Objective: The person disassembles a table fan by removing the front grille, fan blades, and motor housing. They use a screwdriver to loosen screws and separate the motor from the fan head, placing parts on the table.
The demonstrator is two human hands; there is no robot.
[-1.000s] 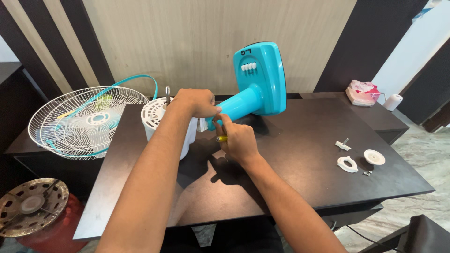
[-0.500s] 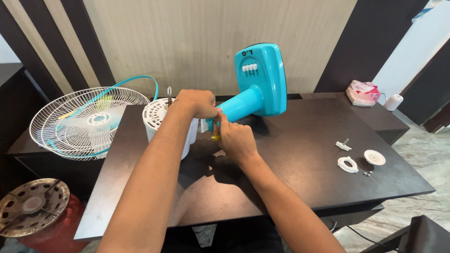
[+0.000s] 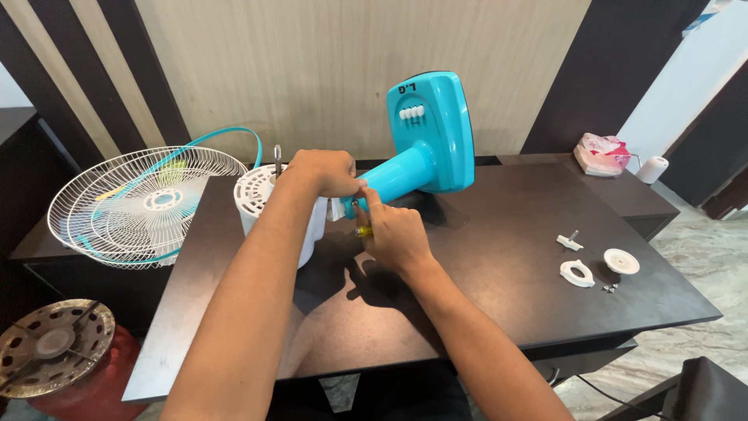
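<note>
Head view, left hand (image 3: 323,171): closed over the joint where the white motor housing (image 3: 269,206) meets the teal fan stand (image 3: 405,175), bracing both.
Head view, right hand (image 3: 393,234): grip closed on a small yellow-handled screwdriver (image 3: 363,231), tip up at the joint.
Fan stand: lying on its side at 12 o'clock on the tabletop (image 3: 499,257), base upright.
Loose parts: white rings and screws (image 3: 596,269) at 3 o'clock, well apart.
Wire guard (image 3: 144,204): at 9 o'clock, off the tabletop edge.
Advice: best kept square to the screw, housing pinned firmly, pressure steady.
</note>
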